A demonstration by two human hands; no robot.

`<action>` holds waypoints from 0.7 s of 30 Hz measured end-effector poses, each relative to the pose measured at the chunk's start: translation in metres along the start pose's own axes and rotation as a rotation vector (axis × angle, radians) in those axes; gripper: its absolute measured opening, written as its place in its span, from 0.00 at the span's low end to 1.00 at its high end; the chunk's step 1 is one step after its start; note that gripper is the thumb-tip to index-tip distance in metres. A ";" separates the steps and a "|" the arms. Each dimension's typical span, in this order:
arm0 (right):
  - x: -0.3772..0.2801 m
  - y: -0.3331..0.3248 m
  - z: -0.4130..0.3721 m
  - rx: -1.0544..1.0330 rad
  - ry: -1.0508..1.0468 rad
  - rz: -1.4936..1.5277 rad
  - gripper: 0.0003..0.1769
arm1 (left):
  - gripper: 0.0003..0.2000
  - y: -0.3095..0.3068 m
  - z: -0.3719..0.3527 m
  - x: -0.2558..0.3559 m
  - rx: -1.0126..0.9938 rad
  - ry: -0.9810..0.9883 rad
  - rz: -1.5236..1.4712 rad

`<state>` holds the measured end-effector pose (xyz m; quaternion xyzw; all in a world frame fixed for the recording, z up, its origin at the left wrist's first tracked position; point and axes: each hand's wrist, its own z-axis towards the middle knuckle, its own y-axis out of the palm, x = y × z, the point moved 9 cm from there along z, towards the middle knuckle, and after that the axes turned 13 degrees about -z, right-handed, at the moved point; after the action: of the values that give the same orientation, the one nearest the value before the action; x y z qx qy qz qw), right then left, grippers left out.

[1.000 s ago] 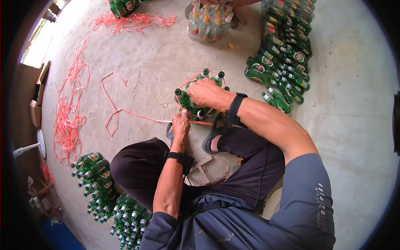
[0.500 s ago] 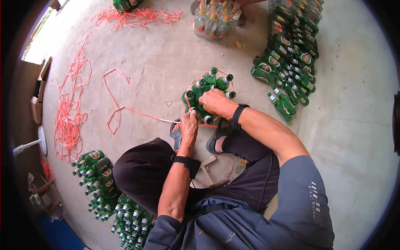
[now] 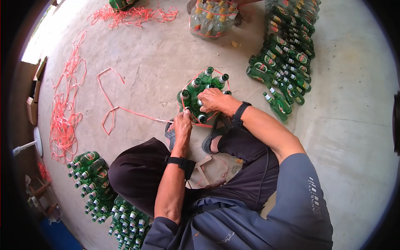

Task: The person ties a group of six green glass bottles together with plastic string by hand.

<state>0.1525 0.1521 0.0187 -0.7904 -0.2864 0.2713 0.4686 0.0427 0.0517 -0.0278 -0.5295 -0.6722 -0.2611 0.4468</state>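
While a big orange tangle of twine (image 3: 64,121) lies at nine o'clock on the floor (image 3: 150,50), a mass of green bottles (image 3: 93,177) sits packed together at eight, beside the person's knee and within easy reach. From the left, a loose strand (image 3: 137,113) trails across the floor towards the feet, where the left hand (image 3: 182,125) works at the near-left edge of a bottle cluster (image 3: 195,86). Its fingers are drawn together at a bottle mouth, probably to steady that edge, though I cannot tell whether they pinch glass or twine. The cluster stands just ahead of the sandalled feet, at twelve o'clock from the body, with a twine loop (image 3: 228,85) around it that seems meant to keep the necks close. The right hand (image 3: 213,101) reaches in from four o'clock, fingers curled around a white-collared neck (image 3: 200,103), seemingly to settle that bottle among its neighbours. Farther off at twelve, clear bottles (image 3: 212,25) stand tied in a bundle near another person's arm (image 3: 249,1); at two, more green bottles (image 3: 287,62) lie on their sides in rows.
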 end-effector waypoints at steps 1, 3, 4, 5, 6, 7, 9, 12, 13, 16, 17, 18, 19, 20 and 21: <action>0.000 -0.006 -0.006 -0.008 -0.025 -0.032 0.09 | 0.24 0.000 0.000 -0.001 -0.001 0.000 -0.001; 0.005 -0.008 -0.014 -0.003 -0.022 -0.061 0.10 | 0.24 0.001 0.001 -0.001 -0.016 0.011 -0.001; 0.009 -0.010 -0.018 0.064 -0.027 -0.081 0.12 | 0.24 0.001 0.001 -0.001 -0.017 0.012 -0.001; 0.014 -0.012 -0.021 0.131 -0.033 -0.103 0.15 | 0.24 0.001 0.002 -0.002 -0.023 0.004 -0.018; 0.016 -0.010 -0.026 0.060 -0.022 -0.124 0.14 | 0.24 0.002 0.002 0.000 -0.029 -0.004 -0.034; 0.015 -0.014 -0.030 0.061 -0.022 -0.124 0.14 | 0.24 0.002 0.001 0.002 -0.029 -0.004 -0.033; 0.017 -0.007 -0.038 -0.046 0.010 -0.112 0.13 | 0.24 0.001 -0.002 0.002 -0.022 -0.028 -0.028; 0.018 0.004 -0.043 -0.010 0.024 -0.054 0.12 | 0.24 0.001 0.003 -0.008 -0.040 -0.016 -0.050; 0.021 0.014 -0.042 -0.009 0.026 -0.052 0.12 | 0.24 0.002 0.003 -0.007 -0.042 -0.015 -0.047; 0.015 0.013 -0.043 0.146 -0.039 0.005 0.10 | 0.21 0.003 0.003 -0.010 -0.066 -0.010 -0.123; 0.014 0.016 -0.042 0.136 -0.037 0.043 0.07 | 0.21 0.004 0.005 -0.014 -0.071 -0.022 -0.134; 0.013 0.015 -0.042 0.125 -0.033 0.082 0.05 | 0.21 0.004 0.006 -0.014 -0.077 -0.034 -0.145; 0.013 0.013 -0.044 0.125 -0.031 0.085 0.05 | 0.21 0.005 0.005 -0.014 -0.079 -0.036 -0.143; 0.011 0.012 -0.045 0.103 -0.048 0.085 0.05 | 0.21 0.005 0.005 -0.015 -0.076 -0.054 -0.161; 0.009 0.014 -0.046 0.081 -0.065 0.087 0.04 | 0.20 0.004 0.005 -0.017 -0.073 -0.074 -0.178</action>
<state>0.1934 0.1260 0.0235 -0.7732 -0.2557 0.3283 0.4786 0.0458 0.0494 -0.0456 -0.4927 -0.7226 -0.3045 0.3772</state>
